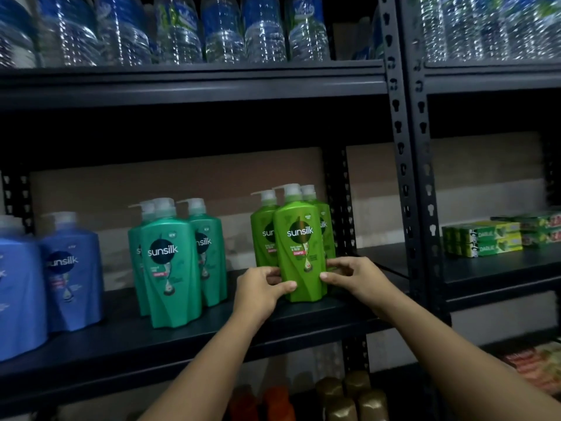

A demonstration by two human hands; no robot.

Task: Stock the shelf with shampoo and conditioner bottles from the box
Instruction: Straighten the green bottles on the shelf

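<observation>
Left hand (262, 285) and right hand (349, 273) pinch the light-green plastic pump-top shampoo bottle (300, 247) low, near the shelf's (303, 317) front edge; probably heavy, rigid, slick.

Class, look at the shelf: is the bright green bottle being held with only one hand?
No: the left hand and right hand both grip the bright green bottle at its lower sides.

Dim light, the recesses nearly black. Dark metal rack (194, 86) of boards on slotted uprights (403, 177); a second rack (498, 83) stands just beside it on the right. Pale wall (485, 202) shows behind, with a brown panel (182, 183) at the back. Water bottles (224, 28) line the top boards. Green cartons (482, 238) sit on the right rack's middle board.
</observation>
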